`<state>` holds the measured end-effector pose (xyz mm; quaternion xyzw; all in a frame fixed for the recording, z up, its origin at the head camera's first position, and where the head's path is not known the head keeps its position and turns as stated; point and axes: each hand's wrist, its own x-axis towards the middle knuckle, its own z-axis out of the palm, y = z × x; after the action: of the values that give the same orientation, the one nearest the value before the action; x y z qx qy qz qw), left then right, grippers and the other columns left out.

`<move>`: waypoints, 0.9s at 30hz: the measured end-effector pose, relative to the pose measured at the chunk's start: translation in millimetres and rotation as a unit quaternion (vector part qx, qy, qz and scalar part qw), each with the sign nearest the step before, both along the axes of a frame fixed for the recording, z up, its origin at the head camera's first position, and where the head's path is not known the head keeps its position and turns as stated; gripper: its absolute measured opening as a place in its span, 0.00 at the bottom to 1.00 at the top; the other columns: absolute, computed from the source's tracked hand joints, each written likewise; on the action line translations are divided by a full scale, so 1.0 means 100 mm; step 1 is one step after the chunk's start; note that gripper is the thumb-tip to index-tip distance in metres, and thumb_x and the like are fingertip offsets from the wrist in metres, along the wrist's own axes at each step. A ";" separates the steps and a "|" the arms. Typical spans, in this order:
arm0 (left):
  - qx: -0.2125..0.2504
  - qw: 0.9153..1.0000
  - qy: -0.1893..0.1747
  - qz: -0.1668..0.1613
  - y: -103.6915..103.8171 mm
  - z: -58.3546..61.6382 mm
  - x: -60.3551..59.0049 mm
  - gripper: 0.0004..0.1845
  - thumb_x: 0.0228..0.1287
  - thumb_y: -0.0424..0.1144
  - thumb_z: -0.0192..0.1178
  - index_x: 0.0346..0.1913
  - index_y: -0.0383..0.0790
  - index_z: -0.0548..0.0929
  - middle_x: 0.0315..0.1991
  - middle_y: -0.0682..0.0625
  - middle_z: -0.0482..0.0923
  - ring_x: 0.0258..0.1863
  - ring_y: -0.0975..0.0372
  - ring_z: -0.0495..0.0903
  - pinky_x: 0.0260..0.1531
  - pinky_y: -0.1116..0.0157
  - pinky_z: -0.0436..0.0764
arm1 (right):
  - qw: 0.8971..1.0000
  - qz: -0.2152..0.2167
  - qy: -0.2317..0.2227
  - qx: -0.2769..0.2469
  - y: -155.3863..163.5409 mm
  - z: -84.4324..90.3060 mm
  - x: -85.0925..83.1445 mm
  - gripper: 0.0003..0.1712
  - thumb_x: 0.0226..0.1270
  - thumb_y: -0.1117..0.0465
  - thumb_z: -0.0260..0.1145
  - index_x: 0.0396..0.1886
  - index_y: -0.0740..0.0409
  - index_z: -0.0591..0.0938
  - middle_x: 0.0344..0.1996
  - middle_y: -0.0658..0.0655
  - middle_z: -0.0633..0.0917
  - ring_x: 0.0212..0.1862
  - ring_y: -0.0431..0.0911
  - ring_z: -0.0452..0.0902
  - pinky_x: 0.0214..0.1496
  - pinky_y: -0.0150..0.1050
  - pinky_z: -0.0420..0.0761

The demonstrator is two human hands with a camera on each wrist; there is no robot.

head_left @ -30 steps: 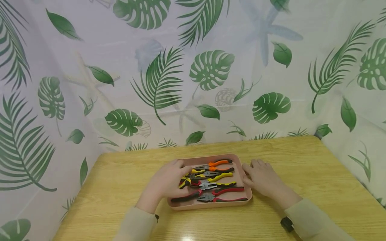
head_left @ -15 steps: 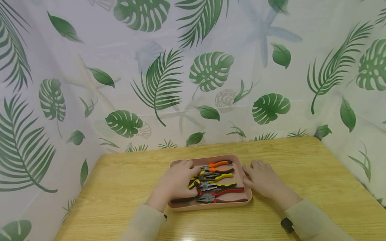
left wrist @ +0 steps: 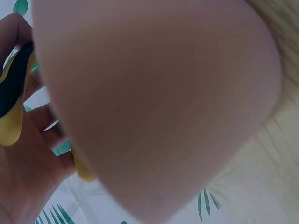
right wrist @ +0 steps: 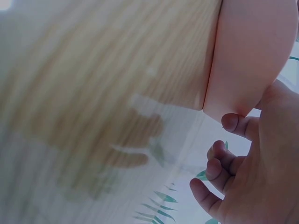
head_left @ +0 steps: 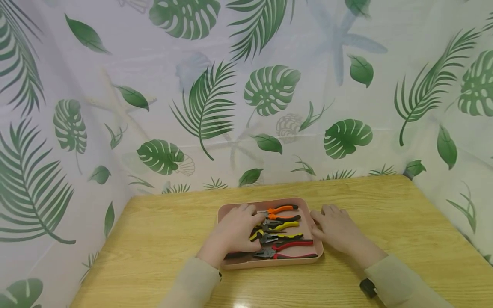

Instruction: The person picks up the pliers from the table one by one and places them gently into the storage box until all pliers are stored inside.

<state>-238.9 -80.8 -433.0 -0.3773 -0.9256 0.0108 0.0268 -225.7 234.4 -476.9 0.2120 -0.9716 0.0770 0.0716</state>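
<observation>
A shallow pink tray [head_left: 269,264] on the table holds several pairs of pliers. My left hand [head_left: 236,231] reaches over its left half, gripping yellow-and-black pliers [left wrist: 13,93]; both handles show against the palm in the left wrist view, but the jaws are out of sight there. Right of this hand lie orange-and-black pliers [head_left: 283,208], yellow-handled pliers [head_left: 289,225] and red-and-black pliers [head_left: 292,244], handles pointing right. At the tray's right end, my right hand [head_left: 334,226] holds the rim between thumb and fingers, the other fingers curled outside the wall.
The wood-grain table [head_left: 161,239] extends around the tray on all sides. A white cloth backdrop [head_left: 239,128] printed with green leaves rises behind the table and along both sides. A black band [head_left: 367,288] shows at the right sleeve.
My left hand has slid to the right across the tray with the yellow-and-black pliers, covering more of the other pliers. The right hand and tray keep their place.
</observation>
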 end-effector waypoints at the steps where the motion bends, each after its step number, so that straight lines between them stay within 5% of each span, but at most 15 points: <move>1: -0.003 1.000 -0.002 0.002 0.02 0.00 0.00 0.32 0.60 0.55 0.69 0.68 0.53 0.80 0.52 0.52 0.77 0.50 0.59 0.74 0.48 0.59 0.79 | 1.000 0.001 0.000 -0.001 0.00 -0.01 0.00 0.10 0.74 0.54 0.64 0.32 0.45 0.72 0.32 0.52 0.71 0.36 0.47 0.63 0.38 0.43 0.59; 16: -0.033 0.999 0.008 -0.020 0.15 -0.02 -0.04 0.22 0.61 0.56 0.72 0.53 0.53 0.80 0.49 0.54 0.76 0.50 0.59 0.74 0.56 0.59 0.78 | 1.000 -0.006 -0.006 -0.004 0.01 -0.01 -0.02 0.09 0.73 0.54 0.64 0.32 0.45 0.73 0.31 0.51 0.70 0.37 0.47 0.63 0.37 0.42 0.59; 27: -0.053 0.998 -0.012 -0.022 0.18 -0.04 -0.05 0.24 0.67 0.56 0.68 0.62 0.53 0.81 0.53 0.55 0.79 0.52 0.61 0.76 0.59 0.60 0.79 | 1.000 -0.005 -0.013 0.001 0.00 0.03 -0.02 0.09 0.73 0.54 0.64 0.32 0.45 0.73 0.31 0.51 0.70 0.37 0.47 0.63 0.37 0.43 0.59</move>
<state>-244.1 -62.4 -437.2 -0.3982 -0.9156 0.0547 -0.0043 -227.7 234.8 -473.9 0.2063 -0.9735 0.0786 0.0596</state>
